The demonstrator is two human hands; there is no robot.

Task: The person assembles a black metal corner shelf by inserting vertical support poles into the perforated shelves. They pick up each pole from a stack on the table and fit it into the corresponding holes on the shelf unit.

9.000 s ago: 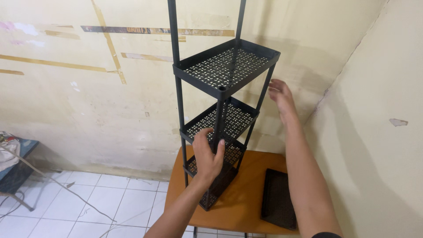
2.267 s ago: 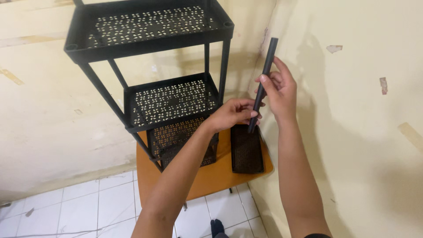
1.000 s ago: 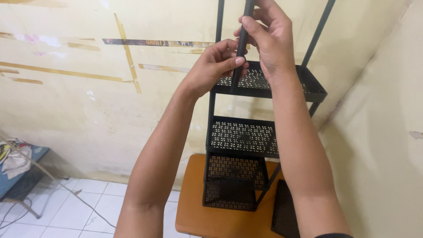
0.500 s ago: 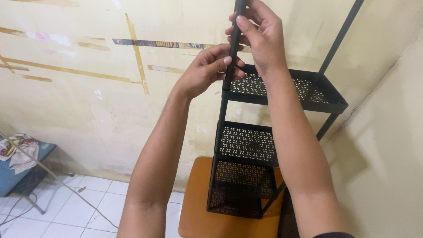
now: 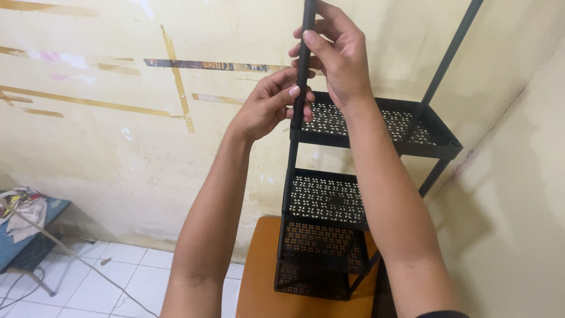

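Both hands raised in front of a black shelf rack point(image 5: 353, 200), working on one black pole point(image 5: 300, 65). Right hand point(image 5: 335, 59) wrapped around the pole's upper part, fingers point(image 5: 310, 42) clenched on it, thumb pressed along its front. Left hand point(image 5: 268, 106) lower down, fingers point(image 5: 291, 92) pinching the pole's bottom end just above the near left corner of the top tray point(image 5: 429, 138). Pole held nearly upright, leaning a little to the right at the top and running out of view past the upper edge. Hard to tell whether its lower end already sits in the corner socket or only touches it.

Rack standing on an orange-brown surface point(image 5: 259, 277), four perforated trays stacked one above another, joined by thin black legs. Another black pole point(image 5: 444, 62) rising from the far right corner of the top tray, slanting up to the right. Cream wall point(image 5: 118, 153) behind, marked with strips of old tape. White tiled floor point(image 5: 118, 277) below at the left, with a blue stool point(image 5: 23, 241) carrying rags and a pale cord trailing across the tiles.
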